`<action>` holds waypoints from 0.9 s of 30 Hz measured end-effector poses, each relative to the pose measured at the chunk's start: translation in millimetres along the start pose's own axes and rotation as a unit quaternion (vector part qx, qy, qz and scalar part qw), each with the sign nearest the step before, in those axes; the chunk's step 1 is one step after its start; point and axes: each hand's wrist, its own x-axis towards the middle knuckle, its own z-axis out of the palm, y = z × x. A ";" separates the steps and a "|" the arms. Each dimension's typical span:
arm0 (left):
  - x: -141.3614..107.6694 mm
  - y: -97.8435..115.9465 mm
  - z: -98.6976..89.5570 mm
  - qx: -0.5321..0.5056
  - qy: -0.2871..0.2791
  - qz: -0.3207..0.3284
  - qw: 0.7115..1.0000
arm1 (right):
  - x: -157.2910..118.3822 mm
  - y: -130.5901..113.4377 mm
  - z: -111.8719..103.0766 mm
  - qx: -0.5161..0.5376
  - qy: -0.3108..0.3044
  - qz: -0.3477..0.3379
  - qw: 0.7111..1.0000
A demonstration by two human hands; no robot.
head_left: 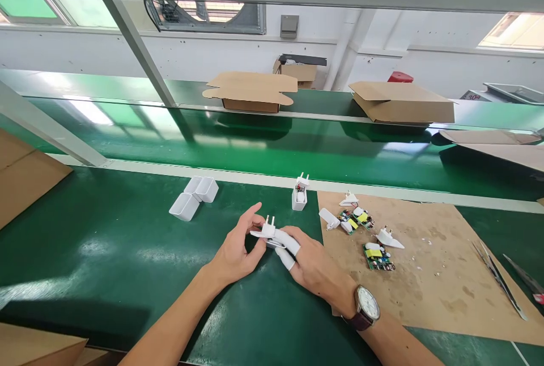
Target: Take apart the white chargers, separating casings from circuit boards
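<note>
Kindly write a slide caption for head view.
The left hand and right hand hold a white plug piece near circuit boards.

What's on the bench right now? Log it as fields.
Left hand: around one end of a white plastic two-pin plug piece; firmness of grip unclear
Right hand: holding the same piece, with white finger covers
Left side: open white plastic boxes
Beyond hands: upright white plastic case
Right side: brown cardboard sheet, green circuit boards, silver metal tweezers
</note>
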 end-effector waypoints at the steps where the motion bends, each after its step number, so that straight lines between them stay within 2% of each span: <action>1: 0.2 -0.1 -0.3 0.006 0.001 0.001 1.000 | 0.4 -0.1 0.0 -0.004 -0.007 -0.001 1.000; 4: 1.2 0.2 -0.9 0.007 -0.002 0.006 1.000 | 1.7 -0.4 -0.4 0.009 -0.007 -0.004 1.000; 8: 1.8 0.2 -0.1 -0.014 -0.008 -0.010 1.000 | 2.0 -1.0 -1.4 0.068 0.018 0.028 0.997; 14: 0.5 -4.5 0.4 -0.059 -0.032 -0.051 0.996 | -0.5 1.5 0.1 0.076 -0.015 0.025 0.997; 17: 0.0 -4.8 -0.9 -0.057 -0.039 -0.047 0.997 | 0.2 2.8 3.2 0.145 0.018 0.039 0.989; 19: -0.7 -2.9 -0.7 -0.043 -0.045 -0.011 0.998 | 1.1 2.6 6.1 0.243 0.049 0.085 0.965; 22: -2.5 1.3 2.9 0.010 -0.039 0.068 0.997 | 2.3 0.8 10.0 0.422 0.038 0.201 0.883; 24: -3.8 3.3 6.9 0.045 -0.016 0.116 0.992 | 2.8 -0.9 11.5 0.482 0.013 0.256 0.838; 27: -5.1 3.7 12.2 0.071 0.029 0.161 0.984 | 3.5 -3.4 11.8 0.504 0.002 0.284 0.816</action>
